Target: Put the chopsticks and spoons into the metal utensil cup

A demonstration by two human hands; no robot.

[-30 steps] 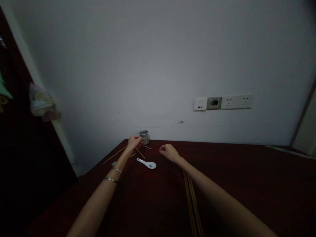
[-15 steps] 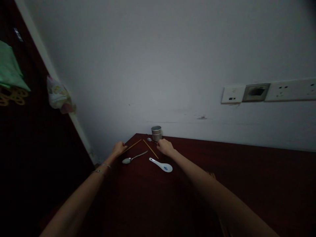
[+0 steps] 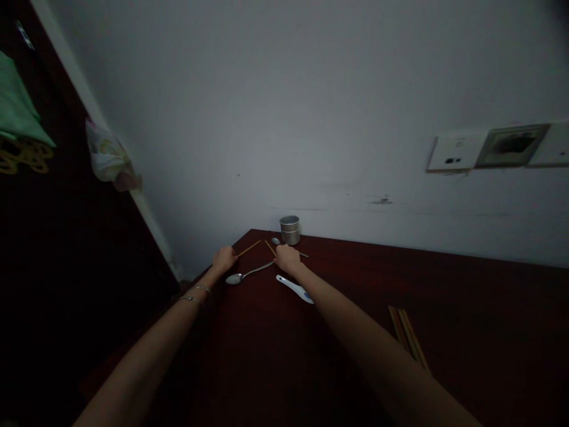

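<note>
My left hand point(image 3: 225, 259) is closed around the lower end of a thin wooden chopstick point(image 3: 249, 248) at the table's left edge. Another chopstick point(image 3: 270, 247) slants toward my right hand point(image 3: 288, 259), whose fingers are closed on its near part; that stretch is hidden. A small metal spoon point(image 3: 275, 241) lies just beyond this hand, its handle emerging to the right. Between my forearms are a larger metal spoon point(image 3: 234, 279), its handle pointing at my right hand, and a white ceramic spoon point(image 3: 291, 286), partly covered by my right forearm.
A metal cup point(image 3: 290, 231) stands at the back of the dark red table point(image 3: 249, 356), against the wall. Several more chopsticks point(image 3: 406, 335) lie beside my right forearm. Sockets point(image 3: 457, 151) are on the wall, and a plastic bag point(image 3: 109, 157) hangs at the left.
My right hand has gone from the small spoon's handle to the right-hand chopstick. My left hand stays at its chopstick. The view has shifted, uncovering the chopsticks at the right.
</note>
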